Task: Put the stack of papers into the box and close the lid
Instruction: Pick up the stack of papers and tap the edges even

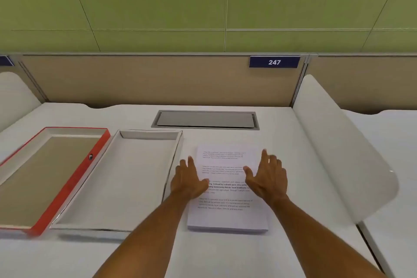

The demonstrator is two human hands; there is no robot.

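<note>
A stack of printed white papers [226, 214] lies flat on the white desk, right of centre. My left hand [188, 179] hovers at the stack's left edge, fingers spread, thumb over the page. My right hand [267, 176] is over the stack's right side, fingers apart and slightly blurred. Neither hand holds anything. To the left of the papers sits the open white box [121, 183], shallow and with nothing in it. Further left lies its lid [67, 189], turned inside up, with a red outer rim and brown inner face.
A grey cable hatch [205, 119] is set into the desk behind the papers. A white curved divider [338, 149] rises on the right. A beige partition with a sign reading 247 [274, 62] closes the back.
</note>
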